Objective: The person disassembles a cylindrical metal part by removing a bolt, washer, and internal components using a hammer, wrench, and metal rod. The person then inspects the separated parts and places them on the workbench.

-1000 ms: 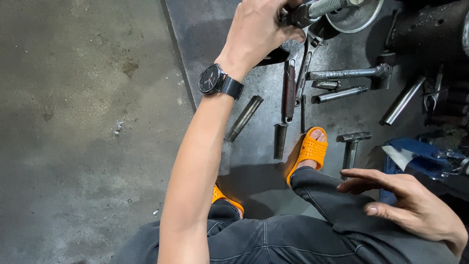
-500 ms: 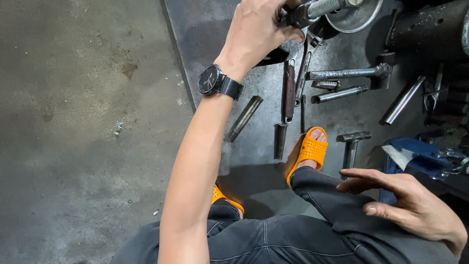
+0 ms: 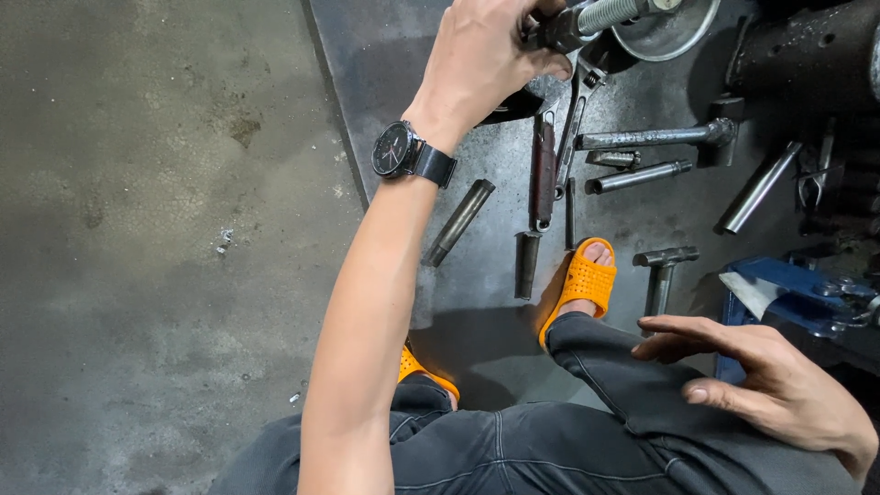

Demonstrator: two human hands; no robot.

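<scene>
The left hand [image 3: 486, 60] is up at the top of the view, with a black watch [image 3: 401, 151] on its wrist. Its fingers [image 3: 550, 69] are curled tight around a dark metal part [image 3: 561, 27] that has a thick screw bolt [image 3: 612, 13] sticking out of it — the part sits high above the floor, close to a round metal dish [image 3: 665, 32]. The right hand [image 3: 765, 385] lies low on the right, resting on the knee of the dark trousers [image 3: 632, 403]. Its fingers [image 3: 697, 330] are spread and stretched out flat, and they hold nothing. Below the left hand, a dark metal plate [image 3: 385, 55] lies on the gray floor [image 3: 156, 229], and many tools lie on it: a wrench [image 3: 579, 110], a hammer [image 3: 655, 137], a short rod [image 3: 637, 174], a small tube [image 3: 458, 223] and a little T-shaped tool [image 3: 662, 270]. One foot in an orange sandal [image 3: 582, 284] stands on the plate near the tools — the other orange sandal [image 3: 417, 367] peeks out from under the left arm. A blue metal thing [image 3: 788, 284] sits just past the right hand.
</scene>
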